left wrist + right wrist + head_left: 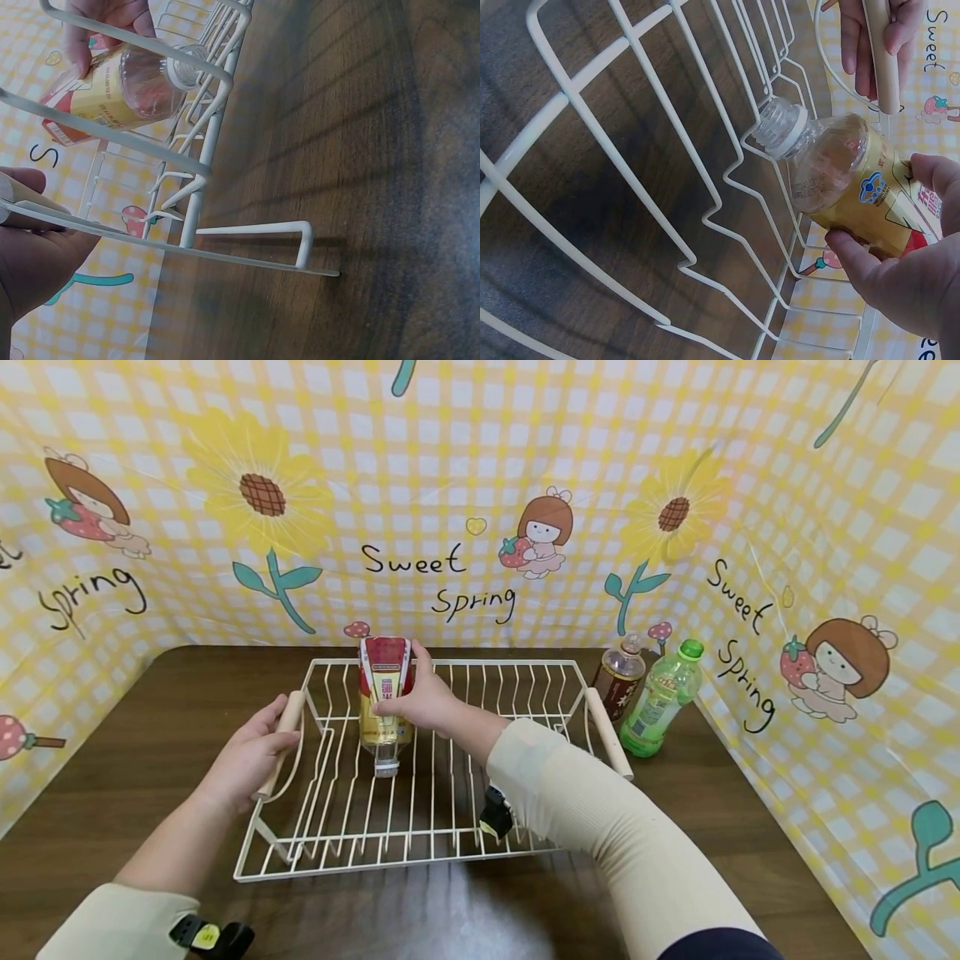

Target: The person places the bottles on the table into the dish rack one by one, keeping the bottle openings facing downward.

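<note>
My right hand (431, 697) grips a clear plastic bottle (387, 706) with a red and gold label. The bottle is held neck down, and its threaded mouth (769, 131) has no cap in the right wrist view. It hovers at the left part of a white wire dish rack (375, 865), with its neck close over the wires. My left hand (243, 760) holds the rack's left wooden handle (292, 710), thumb on the near side and fingers behind it. In the left wrist view the handle (34, 202) lies between thumb and fingers.
Right of the rack stand a brown-labelled bottle (619, 677) and a green bottle (660, 702) with a green cap. The rack's right wooden handle (609, 735) is beside them. A yellow checked cloth (450, 468) hangs around the dark wooden table (135, 718).
</note>
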`<move>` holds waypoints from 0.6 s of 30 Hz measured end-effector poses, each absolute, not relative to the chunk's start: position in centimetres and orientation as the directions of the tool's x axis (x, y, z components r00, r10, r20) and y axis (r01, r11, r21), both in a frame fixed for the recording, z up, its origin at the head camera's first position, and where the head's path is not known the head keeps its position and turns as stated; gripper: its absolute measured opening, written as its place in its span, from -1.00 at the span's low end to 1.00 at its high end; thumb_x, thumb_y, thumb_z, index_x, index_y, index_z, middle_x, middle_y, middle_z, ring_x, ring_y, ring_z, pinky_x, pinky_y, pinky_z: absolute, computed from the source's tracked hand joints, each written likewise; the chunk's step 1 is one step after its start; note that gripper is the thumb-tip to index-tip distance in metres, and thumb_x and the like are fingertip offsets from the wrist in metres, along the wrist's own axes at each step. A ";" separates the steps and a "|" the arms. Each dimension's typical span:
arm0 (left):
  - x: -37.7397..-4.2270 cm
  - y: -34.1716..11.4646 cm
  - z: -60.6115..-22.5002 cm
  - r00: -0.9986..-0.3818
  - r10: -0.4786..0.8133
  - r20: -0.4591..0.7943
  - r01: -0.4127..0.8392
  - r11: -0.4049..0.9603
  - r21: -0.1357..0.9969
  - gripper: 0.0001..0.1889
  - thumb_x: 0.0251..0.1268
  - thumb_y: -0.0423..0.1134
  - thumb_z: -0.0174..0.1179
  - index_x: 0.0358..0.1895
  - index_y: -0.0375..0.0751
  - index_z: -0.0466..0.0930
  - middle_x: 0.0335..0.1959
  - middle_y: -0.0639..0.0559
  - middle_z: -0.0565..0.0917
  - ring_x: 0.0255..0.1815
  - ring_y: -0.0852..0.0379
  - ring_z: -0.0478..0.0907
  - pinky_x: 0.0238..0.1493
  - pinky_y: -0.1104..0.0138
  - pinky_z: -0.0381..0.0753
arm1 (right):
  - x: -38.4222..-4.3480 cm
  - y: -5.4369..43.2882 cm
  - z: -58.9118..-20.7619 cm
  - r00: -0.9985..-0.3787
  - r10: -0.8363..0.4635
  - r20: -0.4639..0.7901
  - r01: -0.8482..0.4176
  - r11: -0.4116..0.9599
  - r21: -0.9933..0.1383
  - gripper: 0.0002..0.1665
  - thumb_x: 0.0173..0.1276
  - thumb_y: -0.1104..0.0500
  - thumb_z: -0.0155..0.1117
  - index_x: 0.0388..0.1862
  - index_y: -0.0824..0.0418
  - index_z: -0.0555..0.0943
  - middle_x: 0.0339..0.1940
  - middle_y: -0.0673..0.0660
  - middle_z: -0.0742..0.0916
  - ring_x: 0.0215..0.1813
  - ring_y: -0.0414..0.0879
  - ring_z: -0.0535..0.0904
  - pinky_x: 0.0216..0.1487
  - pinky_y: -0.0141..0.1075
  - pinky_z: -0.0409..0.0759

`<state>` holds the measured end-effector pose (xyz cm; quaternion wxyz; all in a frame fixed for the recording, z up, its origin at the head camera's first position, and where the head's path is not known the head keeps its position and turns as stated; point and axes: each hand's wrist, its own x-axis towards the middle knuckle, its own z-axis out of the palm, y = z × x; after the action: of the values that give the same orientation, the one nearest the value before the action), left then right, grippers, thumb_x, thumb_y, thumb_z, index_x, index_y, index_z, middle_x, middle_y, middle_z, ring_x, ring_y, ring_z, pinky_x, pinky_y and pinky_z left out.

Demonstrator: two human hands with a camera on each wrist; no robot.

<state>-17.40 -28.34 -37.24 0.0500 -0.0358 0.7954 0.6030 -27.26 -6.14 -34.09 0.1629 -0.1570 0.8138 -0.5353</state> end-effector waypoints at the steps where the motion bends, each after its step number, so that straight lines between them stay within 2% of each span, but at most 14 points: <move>1: -17.4 -28.3 -37.2 -0.992 0.004 -0.123 -0.117 0.273 0.955 -0.25 0.53 -0.35 -0.22 0.55 -0.24 -0.50 0.57 -0.38 -0.26 0.52 -0.28 -0.08 -0.06 0.75 0.24 | -27.2 -6.1 -34.0 -0.898 -0.431 -0.092 -0.086 0.376 -0.922 0.39 0.10 0.17 0.53 0.62 -0.09 -0.27 0.26 0.26 0.57 0.23 0.08 0.53 0.18 -0.08 0.56; 7: -17.4 -28.3 -37.2 -0.993 0.006 -0.119 -0.112 0.278 0.954 -0.26 0.53 -0.34 -0.22 0.55 -0.25 -0.50 0.58 -0.37 -0.28 0.53 -0.29 -0.11 -0.06 0.75 0.22 | -27.2 -6.2 -34.0 -0.892 -0.440 -0.102 -0.078 0.373 -0.925 0.40 0.10 0.18 0.54 0.62 -0.06 -0.27 0.32 0.27 0.52 0.28 0.09 0.49 0.22 -0.07 0.55; 18: -17.4 -28.4 -37.3 -0.993 0.003 -0.120 -0.114 0.278 0.954 -0.26 0.54 -0.34 -0.22 0.56 -0.23 -0.49 0.58 -0.34 -0.26 0.47 -0.18 0.01 -0.05 0.75 0.28 | -27.4 -6.2 -34.2 -0.880 -0.455 -0.133 -0.066 0.395 -0.916 0.36 0.14 0.14 0.52 0.63 -0.05 -0.26 0.37 0.31 0.46 0.34 0.16 0.44 0.26 -0.03 0.50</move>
<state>-17.43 -28.35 -37.30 0.0489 -0.0348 0.7978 0.5999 -27.45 -6.20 -34.22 0.1850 -0.1600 0.8143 -0.5264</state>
